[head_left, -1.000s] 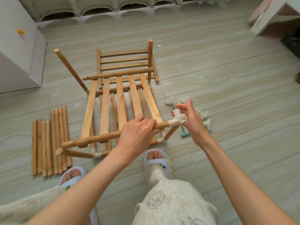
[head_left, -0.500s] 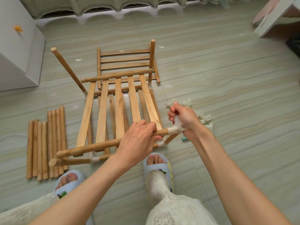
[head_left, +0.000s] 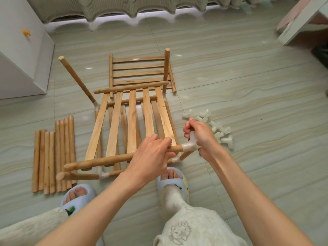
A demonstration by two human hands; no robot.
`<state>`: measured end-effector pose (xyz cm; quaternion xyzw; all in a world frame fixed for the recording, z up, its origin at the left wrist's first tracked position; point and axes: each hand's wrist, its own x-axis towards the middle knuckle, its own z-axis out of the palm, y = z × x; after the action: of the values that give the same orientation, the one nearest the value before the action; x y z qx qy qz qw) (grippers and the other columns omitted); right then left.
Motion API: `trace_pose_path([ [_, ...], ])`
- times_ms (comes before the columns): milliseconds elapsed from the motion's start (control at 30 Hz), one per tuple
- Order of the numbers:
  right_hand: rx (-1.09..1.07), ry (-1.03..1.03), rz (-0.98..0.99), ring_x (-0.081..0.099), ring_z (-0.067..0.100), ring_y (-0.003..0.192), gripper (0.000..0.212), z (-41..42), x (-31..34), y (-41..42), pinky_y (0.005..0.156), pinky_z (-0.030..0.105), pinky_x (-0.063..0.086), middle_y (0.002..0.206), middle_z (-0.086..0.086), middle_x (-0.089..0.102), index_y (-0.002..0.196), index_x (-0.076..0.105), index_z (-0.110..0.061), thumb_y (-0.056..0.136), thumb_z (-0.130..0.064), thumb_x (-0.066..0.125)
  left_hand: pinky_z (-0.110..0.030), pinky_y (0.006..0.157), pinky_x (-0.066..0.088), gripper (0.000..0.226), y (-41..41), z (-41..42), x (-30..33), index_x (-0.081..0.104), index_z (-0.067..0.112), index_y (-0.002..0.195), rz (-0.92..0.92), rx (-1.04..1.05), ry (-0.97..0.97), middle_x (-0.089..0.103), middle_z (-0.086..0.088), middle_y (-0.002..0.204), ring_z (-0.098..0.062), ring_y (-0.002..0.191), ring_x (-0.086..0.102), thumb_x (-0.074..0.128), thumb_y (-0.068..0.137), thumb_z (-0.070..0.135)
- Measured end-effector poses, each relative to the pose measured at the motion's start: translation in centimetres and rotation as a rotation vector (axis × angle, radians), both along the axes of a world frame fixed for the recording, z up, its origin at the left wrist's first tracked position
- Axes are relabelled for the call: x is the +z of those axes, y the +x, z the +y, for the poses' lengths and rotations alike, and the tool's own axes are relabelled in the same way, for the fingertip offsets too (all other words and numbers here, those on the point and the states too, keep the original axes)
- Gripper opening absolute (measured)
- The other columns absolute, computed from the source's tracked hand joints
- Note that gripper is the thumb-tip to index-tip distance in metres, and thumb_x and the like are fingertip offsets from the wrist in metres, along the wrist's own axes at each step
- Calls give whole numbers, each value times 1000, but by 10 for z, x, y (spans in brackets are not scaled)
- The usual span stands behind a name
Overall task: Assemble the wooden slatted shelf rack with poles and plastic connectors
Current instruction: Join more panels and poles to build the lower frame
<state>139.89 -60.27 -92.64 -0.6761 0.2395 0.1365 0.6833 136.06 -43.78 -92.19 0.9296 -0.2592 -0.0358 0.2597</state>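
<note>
- Tiled floor (head_left: 239, 82) serves as workbench; the half-built slatted rack (head_left: 131, 121) lies flat on it between the person's feet and a spare slat panel.
- Left hand (head_left: 150, 157) grips the near rail pole (head_left: 106, 159), apparently steadying it.
- Right hand (head_left: 200, 134) grips the white connector (head_left: 190, 146) on the pole's end, presumably seating it.
- Spare poles (head_left: 53, 157) and connectors (head_left: 220, 132) lie near either hand.
</note>
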Motion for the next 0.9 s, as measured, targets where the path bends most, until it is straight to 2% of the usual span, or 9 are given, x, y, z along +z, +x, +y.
trace_pose_path([
  [167, -53, 6, -36, 40, 11, 56, 29, 14, 1, -12, 58, 24, 33, 61, 2, 46, 65, 53, -10, 92, -7, 41, -30, 68, 30, 16, 4, 14, 2, 53, 19, 91, -79, 5, 91, 61, 4, 81, -17, 78, 41, 54, 90, 35],
  [267, -81, -6, -12, 42, 11, 60, 26, 25, -1, -11, 59, 23, 35, 64, 1, 48, 72, 56, -10, 89, -1, 38, -29, 66, 28, 15, 8, 26, 2, 55, 23, 84, -171, -1, 185, 63, 8, 73, -17, 73, 47, 63, 82, 35],
  [367, -58, -23, 25, 42, 12, 65, 31, 40, -3, -14, 65, 25, 36, 69, 1, 47, 77, 57, -13, 89, 1, 32, -33, 64, 35, 19, 11, 41, 1, 58, 24, 80, -195, 26, 239, 61, 9, 67, -19, 68, 51, 74, 74, 32],
  [467, 2, 3, 51, 44, 13, 71, 29, 57, 0, -13, 68, 25, 37, 74, 2, 48, 78, 58, -14, 90, -2, 34, -36, 65, 38, 20, 10, 57, 4, 61, 25, 82, -219, 66, 297, 62, 9, 68, -21, 70, 55, 76, 71, 31],
  [567, 107, 122, 110, 49, 14, 74, 19, 70, 9, -10, 70, 25, 42, 79, 5, 53, 83, 58, -10, 93, -6, 42, -39, 74, 37, 15, 9, 73, 9, 62, 24, 88, -187, 131, 325, 63, 7, 77, -23, 81, 56, 71, 77, 30],
  [667, 309, 129, 161, 52, 18, 91, 17, 78, 15, -15, 85, 30, 45, 95, 8, 58, 99, 58, -7, 96, -9, 41, -44, 80, 37, 21, 4, 93, 10, 64, 23, 90, -203, 237, 348, 64, 2, 87, -27, 92, 57, 76, 72, 23],
  [733, 413, 155, 200, 54, 22, 106, 24, 78, 19, -18, 93, 27, 44, 110, 11, 56, 116, 53, -5, 98, -10, 39, -47, 86, 37, 28, -6, 100, 9, 64, 19, 96, -213, 349, 292, 61, -4, 102, -29, 104, 53, 77, 71, 14],
  [800, 527, 52, 207, 52, 24, 117, 26, 76, 23, -17, 100, 29, 43, 122, 13, 55, 121, 51, -10, 98, -16, 40, -46, 95, 36, 39, -20, 97, 9, 59, 15, 113, -173, 512, 137, 51, -8, 120, -25, 117, 42, 70, 77, 10],
  [900, 606, -140, 154, 55, 22, 111, 23, 66, 32, -1, 99, 33, 45, 120, 10, 56, 118, 51, -14, 99, -21, 41, -32, 105, 27, 52, -42, 81, 16, 36, 12, 137, 97, 863, -285, 33, -6, 138, -11, 126, 28, 57, 90, 18],
])
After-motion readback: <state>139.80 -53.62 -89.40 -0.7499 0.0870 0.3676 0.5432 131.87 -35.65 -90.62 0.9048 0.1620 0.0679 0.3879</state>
